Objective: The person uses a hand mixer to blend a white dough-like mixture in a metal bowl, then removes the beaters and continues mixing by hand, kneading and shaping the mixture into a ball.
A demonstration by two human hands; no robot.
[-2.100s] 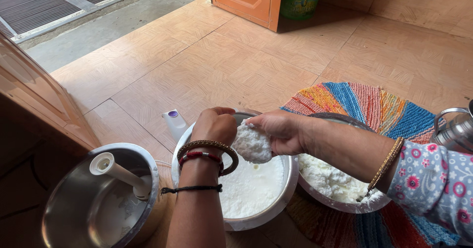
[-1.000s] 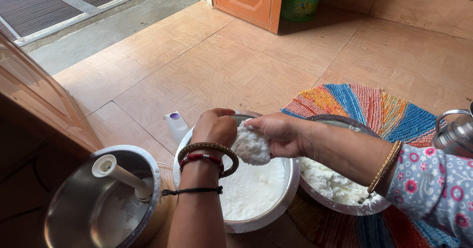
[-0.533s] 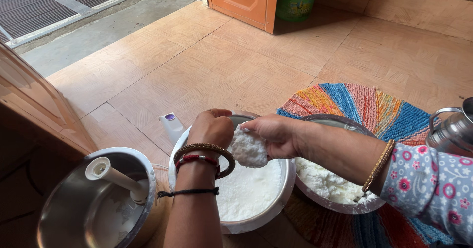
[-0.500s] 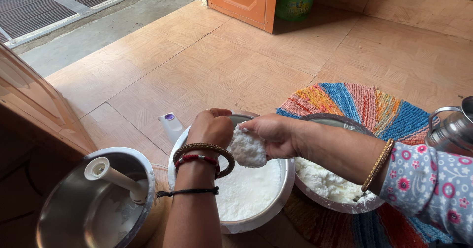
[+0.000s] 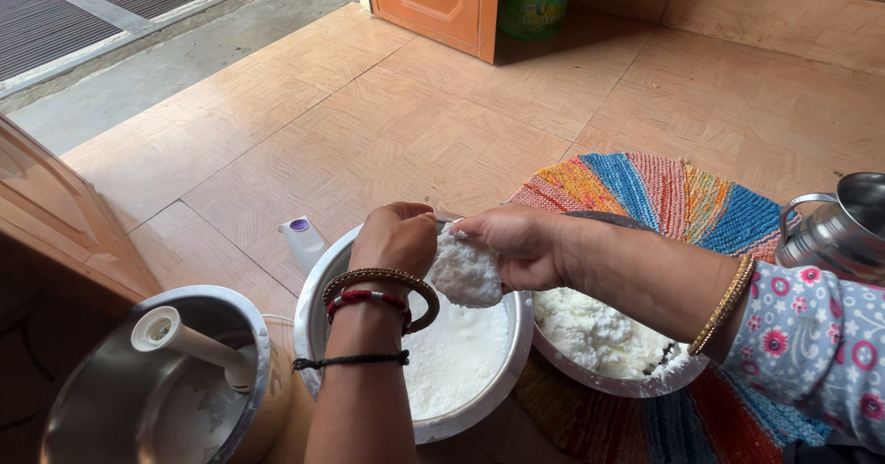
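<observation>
Together, both hands cupped a white curd lump (image 5: pixel 466 270): left hand (image 5: pixel 398 238) curled against it, right hand (image 5: pixel 516 243) gripping its far side (apparently squeezing liquid) above the steel bowl (image 5: pixel 318 284) of white liquid directly beneath.

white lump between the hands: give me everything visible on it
The lump is white, soft-looking and grainy, roughly rounded with an uneven surface, like wet curd or butter. Both hands press it: the left hand on its left side, the right hand cupping its right and top. It is held in the air above the steel bowl of white liquid, not touching it. Its far side is hidden by the fingers.
</observation>
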